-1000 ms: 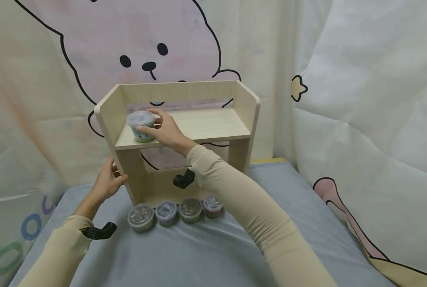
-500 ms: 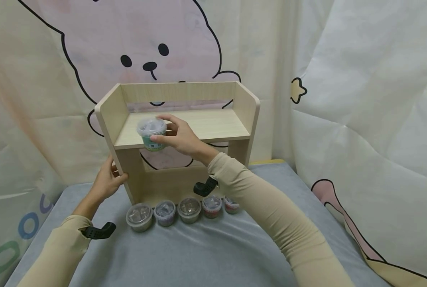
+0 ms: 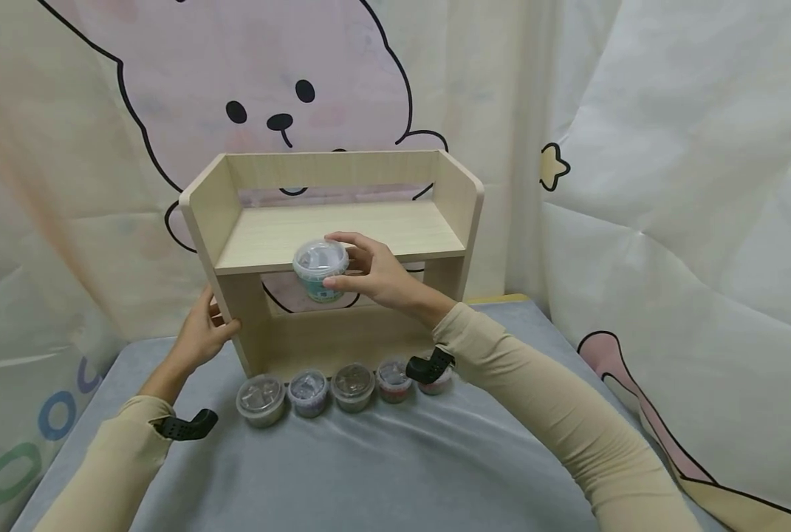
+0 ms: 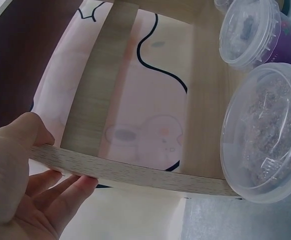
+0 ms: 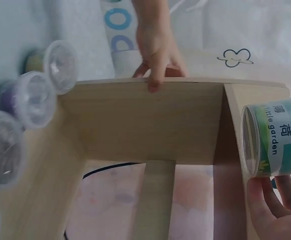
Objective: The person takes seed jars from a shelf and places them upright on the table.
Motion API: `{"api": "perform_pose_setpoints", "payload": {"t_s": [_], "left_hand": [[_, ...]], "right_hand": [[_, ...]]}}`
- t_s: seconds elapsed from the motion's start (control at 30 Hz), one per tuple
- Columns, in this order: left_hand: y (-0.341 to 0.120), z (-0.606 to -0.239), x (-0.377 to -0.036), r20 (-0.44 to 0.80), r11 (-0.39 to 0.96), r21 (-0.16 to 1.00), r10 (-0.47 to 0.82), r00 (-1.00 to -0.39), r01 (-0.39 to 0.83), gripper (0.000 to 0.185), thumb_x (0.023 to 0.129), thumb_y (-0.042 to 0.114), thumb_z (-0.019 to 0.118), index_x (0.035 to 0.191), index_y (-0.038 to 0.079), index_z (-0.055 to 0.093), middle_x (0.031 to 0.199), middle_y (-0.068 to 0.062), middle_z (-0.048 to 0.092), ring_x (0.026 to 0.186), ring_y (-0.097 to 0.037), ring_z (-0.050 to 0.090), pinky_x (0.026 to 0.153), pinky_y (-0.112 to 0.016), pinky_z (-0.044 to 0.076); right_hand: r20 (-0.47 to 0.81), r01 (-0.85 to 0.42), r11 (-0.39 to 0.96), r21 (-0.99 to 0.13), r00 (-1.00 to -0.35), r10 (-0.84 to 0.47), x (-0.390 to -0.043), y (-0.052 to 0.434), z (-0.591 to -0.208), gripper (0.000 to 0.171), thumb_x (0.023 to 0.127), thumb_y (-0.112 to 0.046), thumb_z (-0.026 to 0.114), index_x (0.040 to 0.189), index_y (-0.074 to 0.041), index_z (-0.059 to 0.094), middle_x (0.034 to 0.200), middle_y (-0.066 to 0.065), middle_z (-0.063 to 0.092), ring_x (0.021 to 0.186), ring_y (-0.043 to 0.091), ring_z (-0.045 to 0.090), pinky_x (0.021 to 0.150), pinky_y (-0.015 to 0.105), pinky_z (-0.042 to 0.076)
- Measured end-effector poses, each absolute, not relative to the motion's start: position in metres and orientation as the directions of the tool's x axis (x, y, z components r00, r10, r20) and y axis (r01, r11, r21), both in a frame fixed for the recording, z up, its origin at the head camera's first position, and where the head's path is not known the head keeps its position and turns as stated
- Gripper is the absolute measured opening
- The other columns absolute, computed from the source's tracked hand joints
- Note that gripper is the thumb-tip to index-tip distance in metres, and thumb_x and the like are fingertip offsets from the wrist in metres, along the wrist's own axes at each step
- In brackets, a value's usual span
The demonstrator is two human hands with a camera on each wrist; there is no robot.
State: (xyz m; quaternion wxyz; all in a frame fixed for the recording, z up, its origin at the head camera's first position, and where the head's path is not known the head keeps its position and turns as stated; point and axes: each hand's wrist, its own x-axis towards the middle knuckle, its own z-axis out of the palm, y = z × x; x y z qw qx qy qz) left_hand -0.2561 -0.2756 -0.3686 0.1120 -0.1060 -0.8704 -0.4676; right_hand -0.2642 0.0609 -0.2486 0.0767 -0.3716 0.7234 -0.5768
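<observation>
The right hand (image 3: 378,277) grips a small clear-lidded tub (image 3: 320,270), fingers and thumb curled round its side, holding it in the air just in front of the front edge of the wooden shelf (image 3: 342,233) and clear of the board. The right wrist view adds what the head view cannot resolve: a green label with white lettering on the tub (image 5: 275,145), with the fingertips (image 5: 265,200) under its side. The left hand (image 3: 202,336) holds the shelf's left side panel low down; the left wrist view shows the thumb (image 4: 23,132) on one face of the panel edge and straightish fingers (image 4: 68,192) on the other, clasping the board between them. That view also shows two lidded tubs close by, one with greyish contents (image 4: 265,132) and one purple (image 4: 250,32). From the head view, five tubs (image 3: 342,384) stand in a row on the grey cloth (image 3: 368,473) at the shelf's foot, the rightmost partly hidden by the right wrist's black strap (image 3: 428,367). A cartoon-printed curtain (image 3: 668,148) hangs behind.
</observation>
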Motion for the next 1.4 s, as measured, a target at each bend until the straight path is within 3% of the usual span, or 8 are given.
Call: {"api": "perform_pose_setpoints", "payload": {"t_s": [0.3,0.57,0.8,1.0,1.2,1.4], "left_hand": [[-0.276,-0.369,-0.257,0.294,0.529,0.795,0.09,-0.952,0.296,0.093,0.091,-0.003,0.057,0.164,0.021,0.007,0.144,-0.043,0.042,0.12,-0.063,0.055,0.078,-0.049,0.062],[-0.276,-0.369,-0.258,0.297,0.539,0.789,0.084,-0.951,0.293,0.095,0.09,-0.004,0.056,0.164,0.027,0.005,0.149,-0.041,0.038,0.123,-0.065,0.051,0.085,-0.066,0.057],[-0.278,-0.369,-0.258,0.315,0.54,0.783,0.084,-0.946,0.308,0.094,0.09,-0.003,0.057,0.164,0.025,0.007,0.147,-0.04,0.04,0.12,-0.064,0.054,0.079,-0.052,0.062],[-0.278,-0.369,-0.257,0.317,0.54,0.782,0.084,-0.945,0.311,0.095,0.09,-0.003,0.059,0.164,0.026,0.007,0.149,-0.039,0.038,0.12,-0.064,0.054,0.083,-0.061,0.06],[-0.279,-0.37,-0.256,0.317,0.546,0.779,0.083,-0.945,0.309,0.094,0.09,-0.003,0.059,0.164,0.023,0.008,0.147,-0.04,0.04,0.119,-0.064,0.055,0.083,-0.062,0.06],[-0.279,-0.37,-0.256,0.305,0.549,0.78,0.085,-0.948,0.3,0.095,0.09,-0.002,0.06,0.164,0.024,0.007,0.147,-0.04,0.04,0.119,-0.063,0.055,0.082,-0.061,0.06]], "right_hand": [[0.305,-0.441,0.08,-0.894,-0.73,-0.612,-0.26,0.098,-0.263,0.068,0.092,0.006,0.064,0.154,-0.001,0.035,0.143,0.027,0.054,0.125,0.036,0.061,0.101,0.037,0.057],[0.284,-0.41,0.079,-0.909,-0.747,-0.602,-0.261,0.126,-0.283,0.067,0.093,-0.006,0.069,0.153,-0.004,0.039,0.142,0.025,0.055,0.124,0.025,0.06,0.098,0.026,0.054],[0.279,-0.394,0.094,-0.914,-0.781,-0.559,-0.248,0.146,-0.306,0.068,0.091,0.003,0.07,0.151,-0.003,0.04,0.14,0.027,0.056,0.123,0.026,0.062,0.098,0.024,0.056],[0.273,-0.379,0.079,-0.922,-0.781,-0.563,-0.241,0.167,-0.327,0.07,0.091,-0.002,0.072,0.152,-0.001,0.037,0.144,0.03,0.052,0.119,0.018,0.064,0.096,0.022,0.056],[0.266,-0.366,0.08,-0.927,-0.795,-0.544,-0.24,0.188,-0.34,0.071,0.092,-0.006,0.072,0.153,-0.002,0.036,0.148,0.03,0.048,0.117,0.007,0.063,0.096,0.019,0.055],[0.262,-0.363,0.099,-0.926,-0.81,-0.524,-0.241,0.209,-0.35,0.072,0.091,-0.004,0.072,0.153,-0.001,0.035,0.15,0.027,0.047,0.122,0.004,0.061,0.1,0.019,0.053]]}}
